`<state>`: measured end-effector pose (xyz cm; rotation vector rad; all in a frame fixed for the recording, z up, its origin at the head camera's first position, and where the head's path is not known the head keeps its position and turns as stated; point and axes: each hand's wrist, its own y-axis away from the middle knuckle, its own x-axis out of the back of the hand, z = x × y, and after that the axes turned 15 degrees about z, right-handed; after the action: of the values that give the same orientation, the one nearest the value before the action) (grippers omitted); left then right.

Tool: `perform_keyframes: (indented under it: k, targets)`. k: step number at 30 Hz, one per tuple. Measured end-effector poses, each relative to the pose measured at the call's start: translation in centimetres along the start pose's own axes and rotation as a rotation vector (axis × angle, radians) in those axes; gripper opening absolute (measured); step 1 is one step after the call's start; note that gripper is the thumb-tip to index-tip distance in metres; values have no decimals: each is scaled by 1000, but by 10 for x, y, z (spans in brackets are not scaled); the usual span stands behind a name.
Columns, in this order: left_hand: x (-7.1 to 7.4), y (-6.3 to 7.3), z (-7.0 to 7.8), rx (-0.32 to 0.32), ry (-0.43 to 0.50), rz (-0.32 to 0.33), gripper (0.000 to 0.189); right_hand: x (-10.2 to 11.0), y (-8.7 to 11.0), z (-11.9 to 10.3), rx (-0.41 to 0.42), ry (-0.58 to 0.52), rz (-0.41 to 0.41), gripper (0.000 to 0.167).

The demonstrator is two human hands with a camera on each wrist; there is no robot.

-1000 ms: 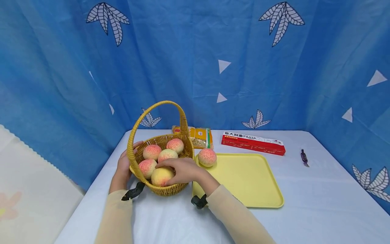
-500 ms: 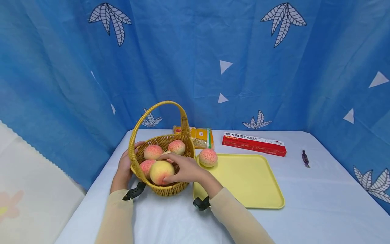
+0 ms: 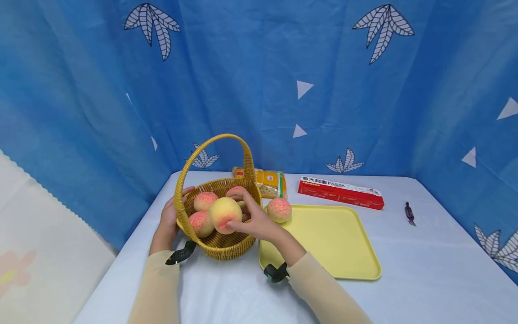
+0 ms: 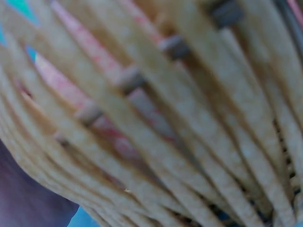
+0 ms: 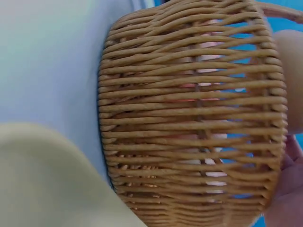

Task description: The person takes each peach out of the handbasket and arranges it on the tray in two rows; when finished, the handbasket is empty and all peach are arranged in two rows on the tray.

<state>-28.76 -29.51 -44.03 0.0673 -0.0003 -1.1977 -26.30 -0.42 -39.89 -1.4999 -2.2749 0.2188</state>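
Note:
My right hand (image 3: 261,220) pinches a yellow peach (image 3: 225,215) between thumb and fingers, over the woven basket (image 3: 231,253). In the right wrist view this peach (image 5: 289,75) shows past the rim, with part of the hand (image 5: 289,191) below it. Several pink-speckled peaches (image 3: 201,223) lie in the basket, partly hidden by the held one and the right hand. My left hand (image 3: 167,222) lies along the basket's left side, fingers extended toward the rim and its thumb hidden. Basket weave (image 4: 156,118) fills the left wrist view, pink fruit showing through gaps.
Right of the basket lies a yellow tray (image 3: 328,243) with one pink peach (image 3: 279,210) at its far left corner. Behind are an orange pasta bag (image 3: 272,183) and a red pasta box (image 3: 341,193). A small dark wrapped candy (image 3: 409,213) lies at far right.
My right hand has lifted the yellow peach up from the front of the basket and slightly to the right. The left hand keeps its place at the basket's side.

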Motion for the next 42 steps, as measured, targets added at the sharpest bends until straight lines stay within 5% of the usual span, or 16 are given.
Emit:
perform_keyframes:
  k: [7,20,27,35,42]
  targets:
    - [-2,-3,4,2,5,2,46,24,8,-1,4,-168,34,62]
    - [-3,-3,1,26,34,2,47,63,28,2,2,-104,92,50]
    - [-2,-2,0,34,42,14,46,86,30,1,-107,-106,193,51]
    - [0,0,1,23,37,-1,47,102,27,7,-167,-127,256,73]
    - [-1,0,0,25,26,4,46,117,27,8,-179,-11,303,83]
